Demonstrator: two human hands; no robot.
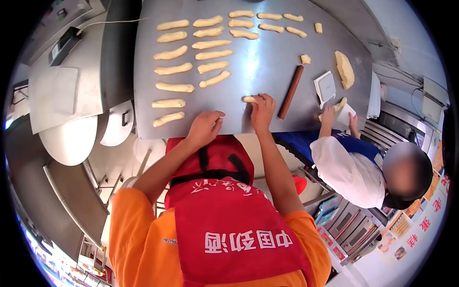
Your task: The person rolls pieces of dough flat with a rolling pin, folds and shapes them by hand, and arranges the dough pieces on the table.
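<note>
On the left of the grey metal table (267,52), pale-yellow finger-shaped dough strips (175,87) lie in spaced columns, seemingly so that they do not stick together. Near the front edge, the person's left hand (205,127) is loosely curled; whether it holds anything cannot be told. To its right, a short pale-yellow dough piece (249,99) sits at the tabletop, its end grasped by the right hand (263,109), apparently to control it, forearm stretched forward. Beyond lies a slim brown wooden rolling pin (290,92), presumably kept within reach.

A black box (64,46) with a pale cord (112,22) on a counter (91,62); red characters (424,224) on a wall (418,251).
</note>
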